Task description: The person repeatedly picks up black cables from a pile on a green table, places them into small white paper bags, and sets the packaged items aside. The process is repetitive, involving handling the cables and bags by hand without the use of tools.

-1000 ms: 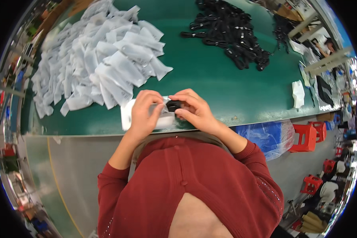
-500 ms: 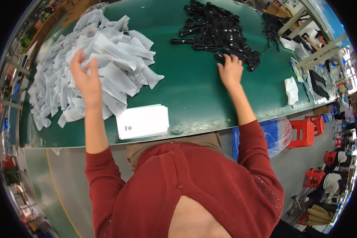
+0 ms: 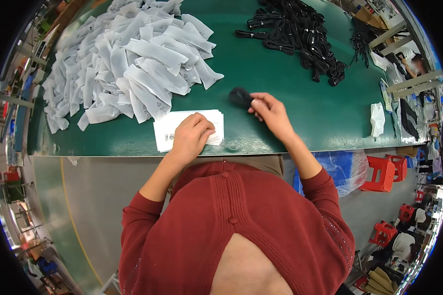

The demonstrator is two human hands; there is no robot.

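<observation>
My right hand (image 3: 270, 113) is closed on one end of a coiled black cable (image 3: 240, 97), holding it above the green table, just right of the white stack. The cable is slightly blurred. On the stack of flat white pouches (image 3: 168, 129) at the table's front edge rests my left hand (image 3: 193, 134). Its fingers curl together over the top pouch near the right side, and the fingertips are partly hidden. Beyond the left hand spreads a large heap of filled white pouches (image 3: 152, 54). A pile of coiled black cables (image 3: 305, 37) lies at the far right of the table.
A crumpled white wrapper (image 3: 376, 119) lies at the right end of the green table (image 3: 266, 64). Red stools (image 3: 379, 173) and a blue container under clear plastic (image 3: 337, 169) stand below on the right. Someone is seated beyond the table's far right.
My left hand has come down from the pouch heap onto the flat stack. My right hand has drawn back from the cable pile with a coiled cable. The view has shifted somewhat.
</observation>
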